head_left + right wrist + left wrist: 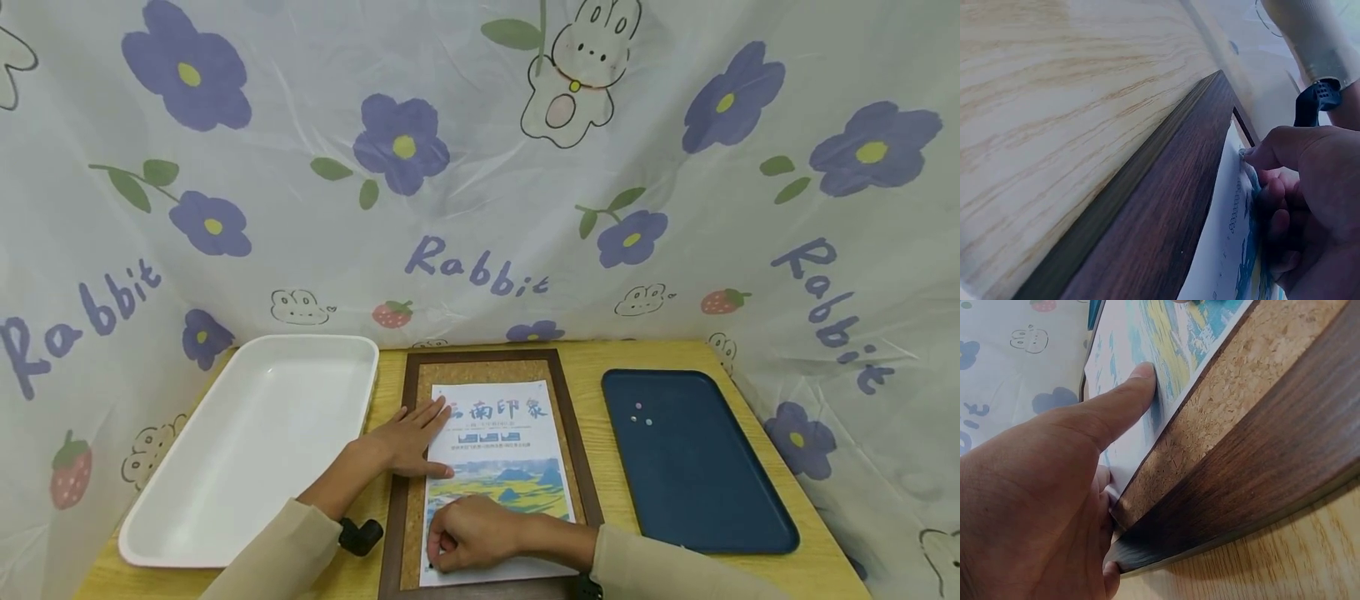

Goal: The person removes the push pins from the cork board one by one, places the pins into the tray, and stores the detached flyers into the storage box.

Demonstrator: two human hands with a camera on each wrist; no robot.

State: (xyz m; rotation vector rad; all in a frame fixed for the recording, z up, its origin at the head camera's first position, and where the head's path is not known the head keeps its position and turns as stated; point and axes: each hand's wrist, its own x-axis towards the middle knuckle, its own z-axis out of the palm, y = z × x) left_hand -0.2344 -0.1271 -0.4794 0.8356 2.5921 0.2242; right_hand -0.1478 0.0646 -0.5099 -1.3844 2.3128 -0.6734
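Observation:
A printed poster (517,417) with a landscape picture lies on a cork board (414,533) in a dark wooden frame (588,475). My left hand (411,442) rests spread on the poster's left edge, thumb (1119,403) on the paper and fingers toward the title. At the poster's lower left corner is my right hand (480,533), its fingers curled. In the right wrist view its thumb (1272,147) presses a small thumbtack (1243,152) at the paper's corner, mostly hidden by the thumb. Small tacks sit at both upper corners of the poster.
A white tray (255,433) stands left of the board on the wooden table (592,358). To the right lies a dark blue tray (705,475) holding three small thumbtacks (638,406). A curtain (465,208) with flowers and rabbits hangs behind and at the sides.

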